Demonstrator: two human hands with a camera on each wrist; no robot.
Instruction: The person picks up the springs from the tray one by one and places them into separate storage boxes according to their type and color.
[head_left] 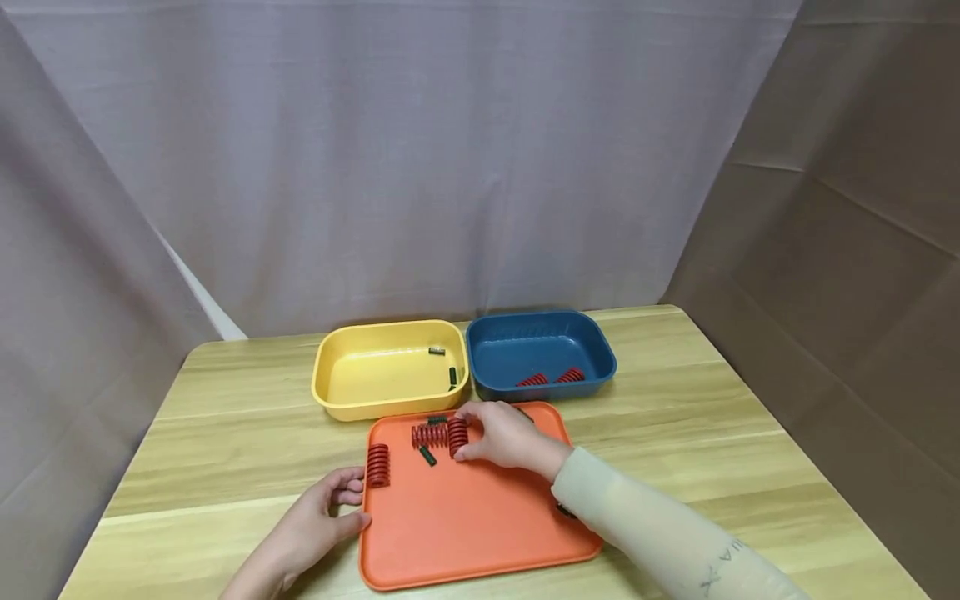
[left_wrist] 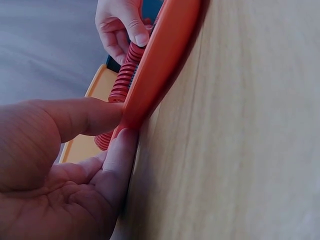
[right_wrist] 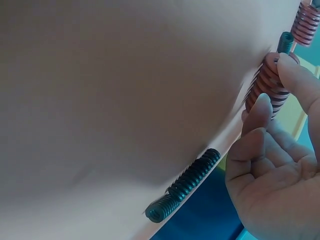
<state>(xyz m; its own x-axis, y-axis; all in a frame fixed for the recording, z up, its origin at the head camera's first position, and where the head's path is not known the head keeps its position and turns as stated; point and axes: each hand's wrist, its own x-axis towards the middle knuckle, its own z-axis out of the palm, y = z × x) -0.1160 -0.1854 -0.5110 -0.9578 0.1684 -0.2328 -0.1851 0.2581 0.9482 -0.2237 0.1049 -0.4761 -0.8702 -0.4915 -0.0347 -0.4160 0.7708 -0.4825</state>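
Observation:
My right hand [head_left: 504, 436] pinches a thick red spring [head_left: 457, 438] between thumb and fingers, over the far part of the orange tray [head_left: 465, 533]. Beside that spring a second red spring [head_left: 429, 436] lies on its side, with small dark green springs [head_left: 427, 455] close to it. My left hand [head_left: 318, 518] grips the tray's left rim; in the left wrist view its thumb and fingers close on the orange edge. Near those fingers another red spring [head_left: 378, 465] lies inside the rim. In the right wrist view, dark green springs [right_wrist: 192, 175] lie end to end along the tray's edge.
Behind the tray stand a yellow bin [head_left: 390, 410] with several small dark springs and, to its right, a blue bin [head_left: 542, 392] holding red springs. A wooden table [head_left: 247, 433] carries everything. Grey cloth [head_left: 420, 167] hangs behind and at both sides.

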